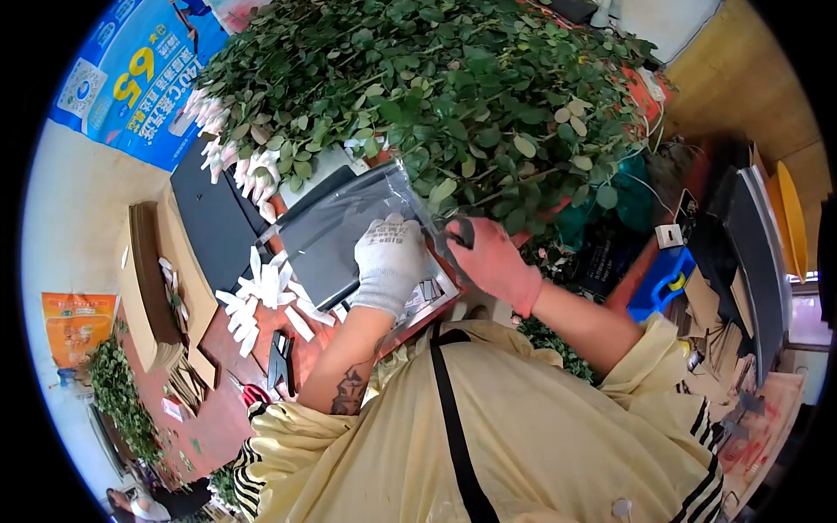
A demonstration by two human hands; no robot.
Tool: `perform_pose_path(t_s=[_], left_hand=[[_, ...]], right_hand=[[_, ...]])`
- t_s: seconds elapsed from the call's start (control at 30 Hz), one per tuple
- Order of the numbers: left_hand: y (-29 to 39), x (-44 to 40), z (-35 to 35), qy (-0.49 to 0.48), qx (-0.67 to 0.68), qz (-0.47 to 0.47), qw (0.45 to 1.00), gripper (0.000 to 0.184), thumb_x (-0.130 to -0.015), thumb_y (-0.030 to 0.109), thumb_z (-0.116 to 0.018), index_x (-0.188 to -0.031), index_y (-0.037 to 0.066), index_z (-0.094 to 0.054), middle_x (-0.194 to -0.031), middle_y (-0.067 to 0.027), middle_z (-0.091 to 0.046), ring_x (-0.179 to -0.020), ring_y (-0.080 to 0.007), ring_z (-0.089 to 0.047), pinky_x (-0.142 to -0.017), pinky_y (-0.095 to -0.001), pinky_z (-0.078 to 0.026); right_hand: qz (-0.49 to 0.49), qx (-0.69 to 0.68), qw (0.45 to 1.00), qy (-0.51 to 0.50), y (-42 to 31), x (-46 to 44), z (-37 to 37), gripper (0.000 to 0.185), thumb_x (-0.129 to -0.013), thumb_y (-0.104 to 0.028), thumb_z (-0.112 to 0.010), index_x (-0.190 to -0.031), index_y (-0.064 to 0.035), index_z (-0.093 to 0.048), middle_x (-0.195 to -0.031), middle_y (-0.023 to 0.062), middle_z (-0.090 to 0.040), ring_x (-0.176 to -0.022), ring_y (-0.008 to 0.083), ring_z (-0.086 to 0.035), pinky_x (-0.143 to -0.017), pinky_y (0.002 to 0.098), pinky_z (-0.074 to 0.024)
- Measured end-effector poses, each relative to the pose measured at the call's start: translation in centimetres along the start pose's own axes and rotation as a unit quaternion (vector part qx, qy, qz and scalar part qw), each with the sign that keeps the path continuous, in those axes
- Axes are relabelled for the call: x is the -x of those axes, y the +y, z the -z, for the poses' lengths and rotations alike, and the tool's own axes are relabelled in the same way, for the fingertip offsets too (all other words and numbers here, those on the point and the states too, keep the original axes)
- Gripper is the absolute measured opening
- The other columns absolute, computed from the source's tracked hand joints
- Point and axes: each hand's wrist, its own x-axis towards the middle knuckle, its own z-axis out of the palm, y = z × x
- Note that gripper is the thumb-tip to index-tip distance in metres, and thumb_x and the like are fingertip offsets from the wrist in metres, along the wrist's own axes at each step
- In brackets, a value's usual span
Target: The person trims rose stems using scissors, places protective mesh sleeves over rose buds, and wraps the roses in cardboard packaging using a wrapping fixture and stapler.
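Note:
My left hand [390, 261], in a white glove with printing on its back, rests on clear plastic film [370, 196] over a dark grey sheet [318, 253]. Its fingers curl down and look closed on the film, with the tips hidden. Close beside it on the right, my right hand [493, 266] wears a pink glove with dark fingertips. Thumb and fingers pinch together at the film's right edge. White paper strips [261, 292] lie scattered left of the sheet. A black stapler [280, 362] and red-handled scissors [253, 392] lie nearer my left forearm.
A large heap of leafy rose stems [436, 87] covers the far side, with pale wrapped blooms [257, 179] along its left. Folded cardboard [148, 279] stands left on the red table [205, 440]. A blue plastic holder [663, 283] and more cardboard [702, 309] are at right.

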Motion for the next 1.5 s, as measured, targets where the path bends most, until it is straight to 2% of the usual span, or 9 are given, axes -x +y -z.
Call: perform_pose_path(t_s=[0.07,0.73,0.93,1.07,1.23,1.3,1.37,1.43,1.5], left_hand=[[-0.1,-0.2,-0.1,0.009,0.0,0.002,1.0,0.018,-0.078,0.025,-0.058,-0.078,0.009,-0.064,-0.085,-0.0122,-0.061,-0.083,-0.0314,-0.06,-0.074,-0.0423,-0.048],[0.2,-0.7,0.5,-0.044,0.012,0.043,0.998,0.022,-0.081,0.025,-0.053,-0.084,0.007,-0.066,-0.092,-0.0137,-0.062,-0.091,-0.0311,-0.06,-0.08,-0.0426,-0.047],[0.3,-0.7,0.9,-0.064,0.022,0.067,0.995,0.023,-0.081,0.026,-0.053,-0.085,0.009,-0.068,-0.093,-0.0135,-0.062,-0.093,-0.0309,-0.06,-0.081,-0.0423,-0.047],[-0.1,-0.6,1.3,-0.071,0.027,0.043,0.996,0.025,-0.08,0.025,-0.052,-0.084,0.007,-0.068,-0.094,-0.0162,-0.063,-0.091,-0.0322,-0.061,-0.082,-0.0417,-0.048],[-1.5,1.8,4.1,-0.058,0.167,0.008,0.984,0.033,-0.078,0.03,-0.055,-0.1,0.006,-0.061,-0.094,-0.0163,-0.063,-0.092,-0.0327,-0.06,-0.081,-0.0423,-0.048],[-3.7,5.1,4.9,0.106,0.181,-0.079,0.974,0.049,-0.076,0.034,-0.059,-0.116,0.007,-0.051,-0.103,-0.0145,-0.059,-0.101,-0.0311,-0.055,-0.088,-0.043,-0.043],[-6.2,7.9,5.1,0.102,0.159,-0.045,0.981,0.055,-0.075,0.039,-0.062,-0.119,0.007,-0.053,-0.121,-0.0165,-0.049,-0.119,-0.0328,-0.042,-0.101,-0.0447,-0.032],[-7.4,9.5,3.5,0.061,0.129,-0.041,0.989,0.06,-0.075,0.043,-0.063,-0.12,0.004,-0.054,-0.131,-0.018,-0.042,-0.128,-0.0342,-0.033,-0.107,-0.0451,-0.024],[-7.7,9.8,2.9,0.078,0.135,-0.05,0.987,0.062,-0.075,0.045,-0.061,-0.119,0.002,-0.054,-0.131,-0.0182,-0.044,-0.129,-0.0331,-0.033,-0.109,-0.0453,-0.021]], right_hand=[[0.074,0.056,0.995,0.032,0.9,1.2,-1.3,0.022,-0.082,-0.021,-0.06,-0.096,-0.0042,-0.057,-0.089,0.0133,-0.062,-0.089,0.0333,-0.058,-0.075,0.04,-0.0469],[-0.046,-0.074,0.995,0.048,10.2,1.7,-9.8,0.029,-0.077,-0.018,-0.061,-0.102,-0.0031,-0.058,-0.097,0.0179,-0.061,-0.091,0.0349,-0.058,-0.081,0.0413,-0.0463],[-0.015,0.07,0.994,0.088,10.5,-0.7,-12.7,0.035,-0.077,-0.021,-0.06,-0.107,-0.0039,-0.058,-0.101,0.0187,-0.06,-0.099,0.0334,-0.056,-0.085,0.0418,-0.0456],[-0.059,0.257,0.965,-0.002,8.9,-0.8,-10.2,0.034,-0.077,-0.031,-0.061,-0.098,-0.0034,-0.058,-0.088,0.0171,-0.063,-0.083,0.0335,-0.062,-0.074,0.0427,-0.0502],[0.093,0.323,0.942,-0.014,16.0,-1.2,-11.3,0.037,-0.082,-0.041,-0.053,-0.088,-0.0051,-0.062,-0.088,0.0168,-0.064,-0.083,0.0325,-0.063,-0.074,0.0435,-0.0502],[0.016,0.321,0.939,-0.118,8.1,-0.8,-6.1,0.039,-0.08,-0.044,-0.055,-0.089,-0.008,-0.067,-0.093,0.019,-0.064,-0.09,0.0322,-0.062,-0.085,0.0414,-0.0477],[0.187,0.383,0.882,-0.202,5.2,-0.6,-2.2,0.035,-0.075,-0.041,-0.06,-0.086,-0.0087,-0.067,-0.09,0.015,-0.065,-0.088,0.0319,-0.063,-0.084,0.0406,-0.0482],[0.073,0.292,0.881,-0.366,-4.9,-2.8,0.3,0.031,-0.073,-0.034,-0.065,-0.093,-0.0109,-0.064,-0.095,0.013,-0.064,-0.091,0.0314,-0.06,-0.081,0.0417,-0.0468],[0.175,0.323,0.893,-0.261,-11.2,-5.4,-1.2,0.038,-0.077,-0.028,-0.063,-0.112,-0.0154,-0.058,-0.116,0.0087,-0.056,-0.104,0.028,-0.056,-0.091,0.0389,-0.0426]])
